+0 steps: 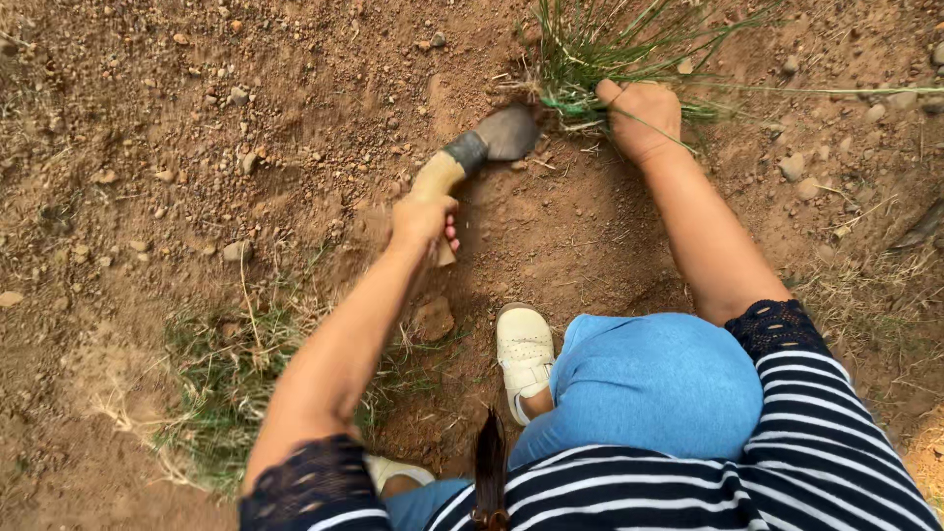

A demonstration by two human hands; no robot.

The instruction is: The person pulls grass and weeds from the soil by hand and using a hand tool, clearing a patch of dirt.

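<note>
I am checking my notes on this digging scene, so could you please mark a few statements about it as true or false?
1. The left hand grips the wooden handle of a small digging tool. True.
2. The right hand rests flat on bare soil, away from any plant. False: it grasps the base of a grass clump.
3. The tool's metal blade lies close beside the base of the clump. True.
4. The person wears black boots. False: a white shoe shows on the dirt.
5. The ground is reddish-brown soil strewn with small stones. True.
</note>
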